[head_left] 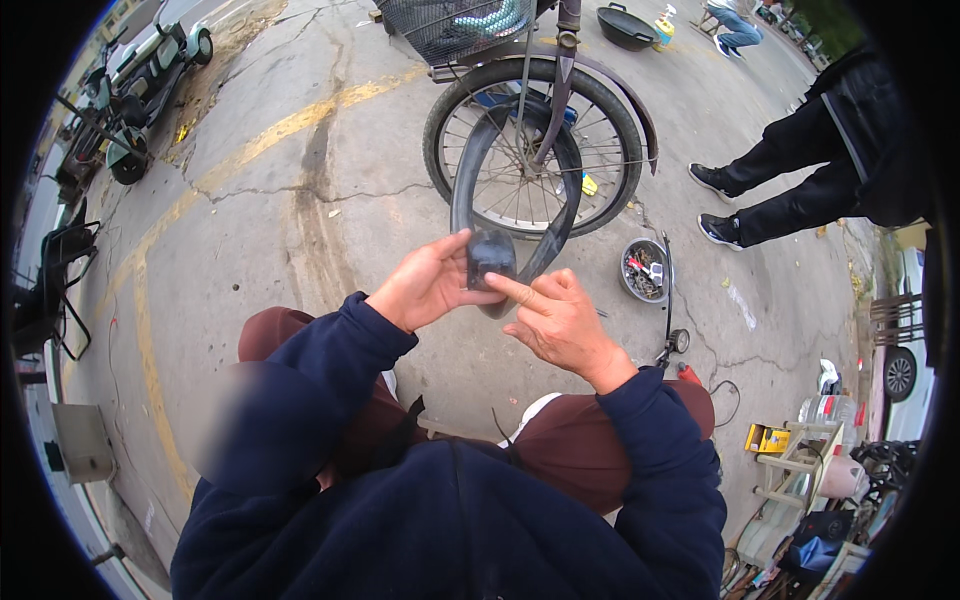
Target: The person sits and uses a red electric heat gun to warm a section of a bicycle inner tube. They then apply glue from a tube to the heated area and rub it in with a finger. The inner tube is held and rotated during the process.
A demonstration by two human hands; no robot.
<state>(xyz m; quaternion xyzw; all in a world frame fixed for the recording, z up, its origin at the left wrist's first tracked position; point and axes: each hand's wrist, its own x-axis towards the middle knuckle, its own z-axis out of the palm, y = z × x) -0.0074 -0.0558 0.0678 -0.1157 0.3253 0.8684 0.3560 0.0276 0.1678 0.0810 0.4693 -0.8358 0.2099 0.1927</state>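
Observation:
A black bicycle inner tube point(465, 185) hangs in a loop in front of a spoked wheel point(610, 150). My left hand point(425, 280) holds its lower, widened part from the left, fingers at the upper side and thumb below. A darker, smooth area point(490, 255) shows on that part, facing up. With its index finger stretched out, my right hand point(562, 325) touches the lower edge of the dark area. The other right fingers are loosely bent and hold nothing visible. What lies under the tube is hidden.
A bowl of small parts point(643, 270) stands right of the wheel, beside a floor pump point(668, 320). A person in black trousers point(800, 155) stands at the right. A wire basket point(455, 30) sits above the wheel. Stools and boxes point(768, 438) crowd the lower right.

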